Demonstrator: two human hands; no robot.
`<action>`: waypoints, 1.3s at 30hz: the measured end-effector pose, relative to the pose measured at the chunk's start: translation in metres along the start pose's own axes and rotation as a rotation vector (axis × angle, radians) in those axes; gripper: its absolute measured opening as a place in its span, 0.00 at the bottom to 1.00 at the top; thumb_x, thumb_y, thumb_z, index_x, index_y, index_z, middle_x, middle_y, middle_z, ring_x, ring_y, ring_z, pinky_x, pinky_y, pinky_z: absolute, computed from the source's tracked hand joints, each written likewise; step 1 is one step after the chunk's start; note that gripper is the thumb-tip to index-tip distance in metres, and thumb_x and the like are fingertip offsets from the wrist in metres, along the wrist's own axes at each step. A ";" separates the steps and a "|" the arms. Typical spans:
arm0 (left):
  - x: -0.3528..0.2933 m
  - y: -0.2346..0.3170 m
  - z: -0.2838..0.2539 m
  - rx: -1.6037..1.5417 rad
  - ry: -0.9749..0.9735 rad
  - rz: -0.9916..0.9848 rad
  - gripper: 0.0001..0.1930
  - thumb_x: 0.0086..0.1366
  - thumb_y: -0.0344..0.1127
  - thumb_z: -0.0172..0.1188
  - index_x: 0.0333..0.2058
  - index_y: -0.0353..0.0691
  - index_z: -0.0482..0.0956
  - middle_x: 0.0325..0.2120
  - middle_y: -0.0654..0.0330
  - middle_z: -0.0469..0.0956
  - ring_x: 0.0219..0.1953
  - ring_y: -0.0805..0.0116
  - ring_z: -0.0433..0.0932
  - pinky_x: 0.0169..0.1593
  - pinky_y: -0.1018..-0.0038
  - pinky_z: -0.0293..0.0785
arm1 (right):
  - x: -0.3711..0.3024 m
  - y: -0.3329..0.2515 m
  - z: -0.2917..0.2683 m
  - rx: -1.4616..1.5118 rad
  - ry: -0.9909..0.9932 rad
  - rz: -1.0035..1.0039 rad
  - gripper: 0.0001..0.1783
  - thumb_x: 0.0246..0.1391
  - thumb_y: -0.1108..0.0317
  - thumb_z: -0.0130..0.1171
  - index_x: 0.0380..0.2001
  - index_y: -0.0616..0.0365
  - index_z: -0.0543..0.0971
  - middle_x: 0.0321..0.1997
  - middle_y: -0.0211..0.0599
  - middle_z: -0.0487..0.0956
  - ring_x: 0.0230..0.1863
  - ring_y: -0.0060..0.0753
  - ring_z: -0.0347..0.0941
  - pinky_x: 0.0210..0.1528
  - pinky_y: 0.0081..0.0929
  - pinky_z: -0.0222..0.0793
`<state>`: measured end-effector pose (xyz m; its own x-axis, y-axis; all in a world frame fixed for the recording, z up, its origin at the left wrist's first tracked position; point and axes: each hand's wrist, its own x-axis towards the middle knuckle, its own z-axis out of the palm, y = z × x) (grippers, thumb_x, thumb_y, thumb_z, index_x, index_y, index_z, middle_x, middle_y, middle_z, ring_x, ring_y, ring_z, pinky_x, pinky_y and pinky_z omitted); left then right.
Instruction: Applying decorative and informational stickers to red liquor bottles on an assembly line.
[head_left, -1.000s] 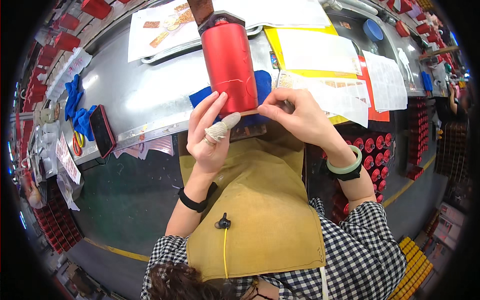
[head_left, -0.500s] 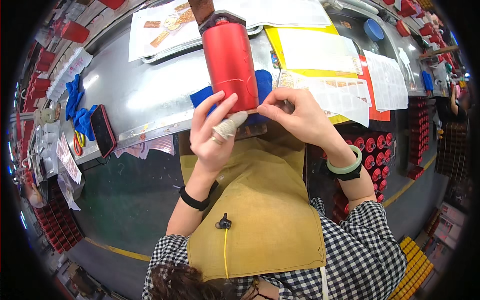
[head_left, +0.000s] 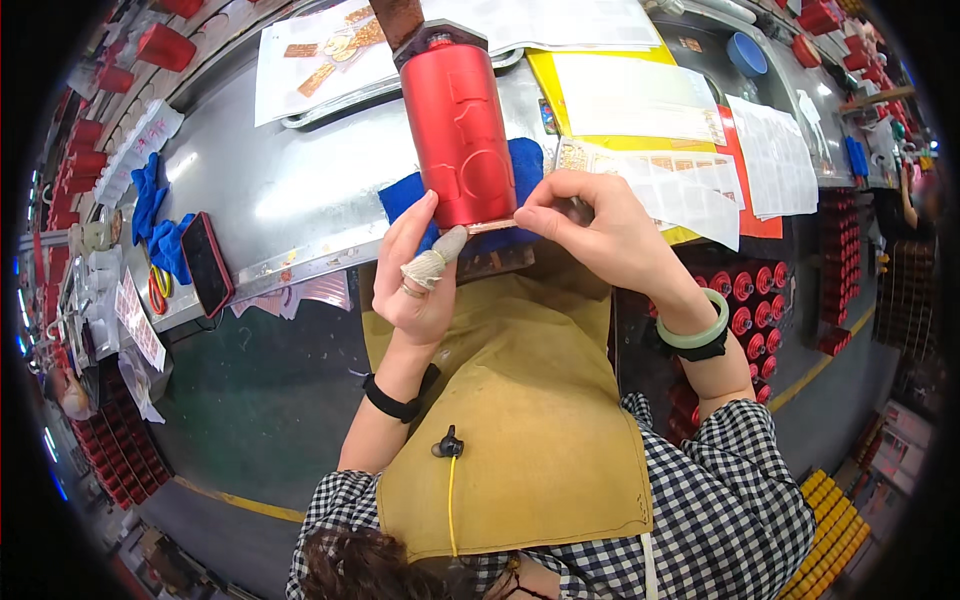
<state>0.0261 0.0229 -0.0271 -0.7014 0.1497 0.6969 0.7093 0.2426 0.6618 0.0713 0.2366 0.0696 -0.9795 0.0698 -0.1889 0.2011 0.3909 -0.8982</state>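
A red metallic cylinder [head_left: 462, 130] with faint raised outlines is mounted at its far end on a metal holder [head_left: 440, 38]. Along its near rim runs a thin pale strip [head_left: 490, 226]. My right hand [head_left: 600, 225] pinches the strip's right end between thumb and forefinger. At the lower left of the cylinder is my left hand [head_left: 415, 285], its forefinger raised beside the wall and its thumb, in a pale finger cover [head_left: 435, 260], at the strip's left end. Those fingers stand apart; whether the thumb presses the strip I cannot tell. A blue cloth [head_left: 527, 165] lies under the cylinder.
Decal sheets [head_left: 340, 50] lie on a tray behind the cylinder, with white paper [head_left: 635, 100] on yellow sheets to the right. A phone [head_left: 206, 265], scissors [head_left: 158, 288] and blue gloves [head_left: 148, 195] are at the left. Red cylinders [head_left: 742, 285] stand in rows below right.
The red cylinder has turned, showing different outlines on its face. My left hand has slid off its front, slightly left and down. My right hand keeps its pinch in nearly the same place.
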 end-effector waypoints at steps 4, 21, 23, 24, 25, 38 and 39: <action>-0.006 -0.004 0.003 -0.088 0.041 -0.086 0.23 0.54 0.15 0.74 0.51 0.24 0.83 0.52 0.45 0.84 0.52 0.51 0.84 0.56 0.62 0.82 | 0.002 0.003 -0.001 -0.047 0.017 0.010 0.14 0.61 0.61 0.69 0.34 0.64 0.86 0.25 0.36 0.79 0.28 0.26 0.70 0.34 0.29 0.68; 0.003 0.001 -0.003 -0.040 -0.015 -0.078 0.16 0.55 0.17 0.74 0.44 0.36 0.89 0.53 0.49 0.84 0.55 0.55 0.82 0.57 0.65 0.81 | 0.003 0.004 0.002 -0.029 0.008 0.009 0.14 0.60 0.62 0.69 0.34 0.65 0.86 0.27 0.38 0.81 0.28 0.27 0.72 0.35 0.29 0.70; 0.005 0.005 -0.005 0.142 -0.058 0.013 0.17 0.55 0.18 0.75 0.45 0.38 0.89 0.54 0.52 0.84 0.55 0.54 0.82 0.58 0.65 0.80 | 0.003 0.006 0.002 -0.040 0.020 0.004 0.14 0.60 0.62 0.69 0.34 0.65 0.86 0.27 0.37 0.81 0.28 0.28 0.72 0.36 0.29 0.70; 0.008 0.007 -0.006 0.140 -0.059 0.014 0.17 0.55 0.18 0.75 0.45 0.38 0.89 0.54 0.52 0.84 0.55 0.54 0.82 0.58 0.65 0.80 | 0.003 0.008 0.002 -0.040 0.022 0.005 0.14 0.60 0.62 0.69 0.34 0.65 0.86 0.27 0.37 0.81 0.28 0.28 0.72 0.36 0.29 0.70; 0.013 0.011 -0.007 0.168 -0.104 0.084 0.17 0.55 0.19 0.75 0.44 0.39 0.90 0.54 0.53 0.84 0.55 0.54 0.81 0.58 0.65 0.79 | 0.004 0.009 0.003 -0.040 0.022 -0.002 0.14 0.60 0.62 0.69 0.34 0.65 0.86 0.27 0.37 0.80 0.28 0.28 0.72 0.36 0.29 0.70; 0.007 0.004 -0.002 0.149 -0.058 0.129 0.19 0.55 0.19 0.75 0.46 0.34 0.88 0.56 0.48 0.82 0.55 0.52 0.82 0.58 0.63 0.79 | 0.004 0.008 0.001 -0.048 0.011 0.016 0.15 0.60 0.61 0.69 0.35 0.65 0.86 0.26 0.38 0.80 0.29 0.27 0.72 0.36 0.29 0.70; 0.010 0.012 0.000 0.185 -0.051 0.126 0.18 0.55 0.19 0.75 0.46 0.34 0.88 0.55 0.49 0.82 0.55 0.52 0.82 0.58 0.63 0.79 | 0.004 0.009 0.001 -0.048 0.011 0.017 0.15 0.60 0.61 0.69 0.35 0.65 0.86 0.26 0.38 0.80 0.29 0.27 0.72 0.36 0.29 0.70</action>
<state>0.0271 0.0276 -0.0124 -0.6144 0.2365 0.7528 0.7696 0.3899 0.5056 0.0690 0.2391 0.0605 -0.9761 0.0869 -0.1992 0.2171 0.4329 -0.8749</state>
